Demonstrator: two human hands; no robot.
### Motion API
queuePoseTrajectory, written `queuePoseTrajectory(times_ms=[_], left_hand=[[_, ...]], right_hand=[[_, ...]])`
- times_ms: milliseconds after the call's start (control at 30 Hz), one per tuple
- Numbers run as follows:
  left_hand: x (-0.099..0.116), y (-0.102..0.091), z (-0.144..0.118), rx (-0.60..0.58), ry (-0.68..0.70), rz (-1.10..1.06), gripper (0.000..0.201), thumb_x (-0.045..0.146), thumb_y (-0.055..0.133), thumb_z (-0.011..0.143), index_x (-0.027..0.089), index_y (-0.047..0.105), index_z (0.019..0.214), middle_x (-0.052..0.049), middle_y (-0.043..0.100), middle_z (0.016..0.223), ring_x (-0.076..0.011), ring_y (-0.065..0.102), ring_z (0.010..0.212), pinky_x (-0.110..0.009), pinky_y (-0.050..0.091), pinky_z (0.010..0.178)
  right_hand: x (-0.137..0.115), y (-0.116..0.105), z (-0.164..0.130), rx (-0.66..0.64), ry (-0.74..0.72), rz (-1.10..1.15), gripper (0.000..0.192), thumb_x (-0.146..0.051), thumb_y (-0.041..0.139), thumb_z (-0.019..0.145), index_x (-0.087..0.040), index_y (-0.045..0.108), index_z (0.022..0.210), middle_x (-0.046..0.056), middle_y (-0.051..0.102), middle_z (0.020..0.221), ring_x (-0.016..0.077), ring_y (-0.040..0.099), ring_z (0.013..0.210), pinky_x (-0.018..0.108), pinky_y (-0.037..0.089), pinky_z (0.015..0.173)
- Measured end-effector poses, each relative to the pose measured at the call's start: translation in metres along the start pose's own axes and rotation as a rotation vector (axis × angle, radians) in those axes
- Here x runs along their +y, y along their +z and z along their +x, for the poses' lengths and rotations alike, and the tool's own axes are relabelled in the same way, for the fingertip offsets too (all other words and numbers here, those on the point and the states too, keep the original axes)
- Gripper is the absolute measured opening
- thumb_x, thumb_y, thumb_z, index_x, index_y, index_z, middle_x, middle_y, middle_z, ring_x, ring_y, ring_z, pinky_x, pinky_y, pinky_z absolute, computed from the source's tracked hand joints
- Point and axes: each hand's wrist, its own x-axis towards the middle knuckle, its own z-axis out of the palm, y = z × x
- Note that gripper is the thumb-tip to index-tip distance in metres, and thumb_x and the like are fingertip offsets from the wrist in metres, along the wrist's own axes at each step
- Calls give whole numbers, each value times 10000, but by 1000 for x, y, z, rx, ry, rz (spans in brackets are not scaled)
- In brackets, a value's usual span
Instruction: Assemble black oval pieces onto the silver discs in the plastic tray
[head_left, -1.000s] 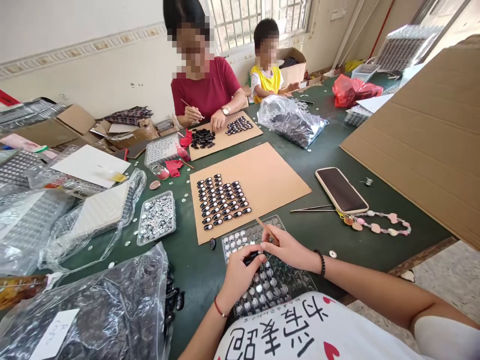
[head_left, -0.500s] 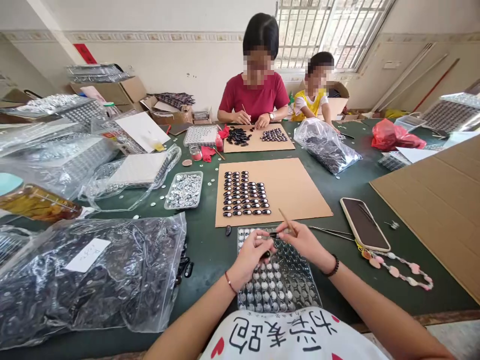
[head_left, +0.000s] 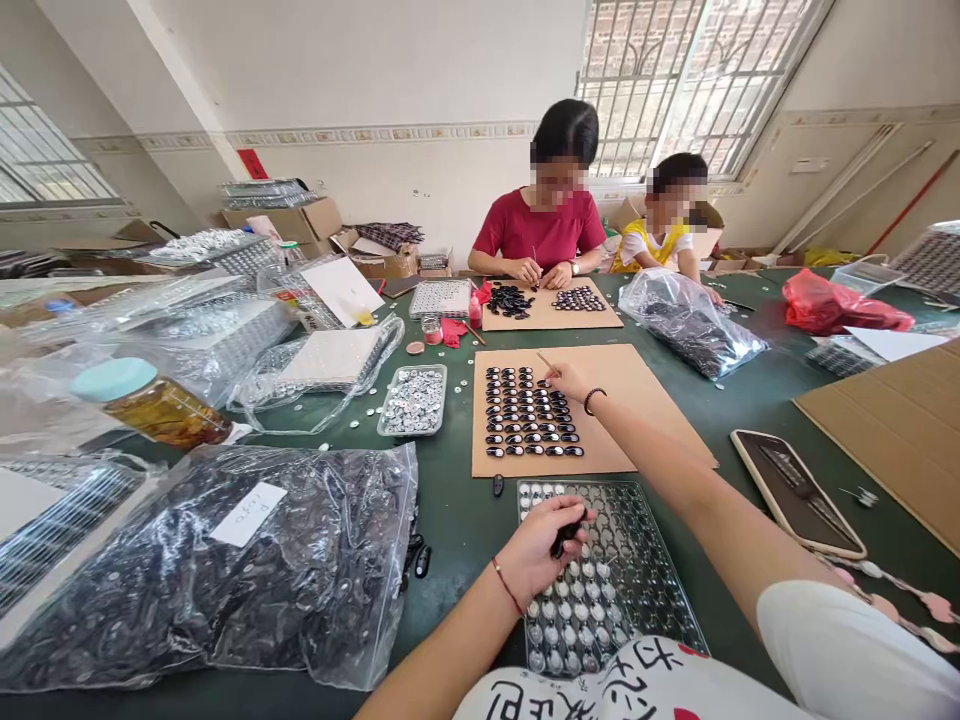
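My left hand (head_left: 546, 548) is closed around small black oval pieces (head_left: 568, 535), above a clear plastic tray (head_left: 667, 570) whose cups hold white round discs on the left side. My right hand (head_left: 570, 384) reaches forward over a brown cardboard sheet (head_left: 637, 400). A thin wooden stick (head_left: 546, 362) is held in it, and its fingertips are at the upper right of the rows of black oval pieces (head_left: 514, 411) with white spots. Whether the fingertips also pinch a piece is hidden. One loose black piece (head_left: 498, 485) lies between cardboard and tray.
At left lie a large bag of black pieces (head_left: 300, 570), a jar with a teal lid (head_left: 150, 400) and a tub of white discs (head_left: 412, 400). A phone (head_left: 795, 490) with tweezers on it is at right. Across the table a person in red (head_left: 540, 235) works beside another in yellow (head_left: 660, 240).
My right hand has moved from beside the left hand over the tray, forward to the rows on the cardboard. The left stays above the tray. The view has shifted up and left.
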Motion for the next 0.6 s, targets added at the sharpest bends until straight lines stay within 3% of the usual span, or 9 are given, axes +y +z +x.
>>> queuePoseTrajectory(times_ms=[133, 333, 433, 600], left_hand=[[2, 1, 1, -14, 31, 40, 264, 95, 683, 620, 98, 582, 863, -77, 588, 825, -37, 517, 530, -80, 282, 347], [5, 6, -1, 89, 50, 87, 269, 74, 673, 631, 103, 607, 890, -11, 518, 642, -45, 511, 536, -92, 366, 402], [9, 7, -1, 73, 65, 77, 249, 89, 646, 671, 100, 607, 917, -12, 506, 666, -31, 484, 530, -96, 373, 410], [14, 9, -2, 89, 77, 36, 166, 98, 599, 716, 107, 596, 882, -14, 487, 676, -30, 453, 516, -99, 336, 373]], right_hand=[[4, 6, 2, -11, 23, -7, 150, -125, 510, 706, -109, 637, 784, 80, 629, 773, 142, 536, 699, 226, 373, 632], [-4, -5, -15, 98, -7, 111, 142, -182, 510, 744, -127, 620, 815, 66, 628, 811, 144, 536, 748, 225, 378, 676], [-2, -21, -47, 183, -47, 186, 167, -241, 478, 777, -135, 598, 826, 54, 618, 823, 141, 529, 764, 239, 381, 697], [13, -59, -129, 233, -85, 314, 200, -312, 467, 783, -140, 560, 822, 29, 598, 776, 128, 525, 736, 244, 389, 678]])
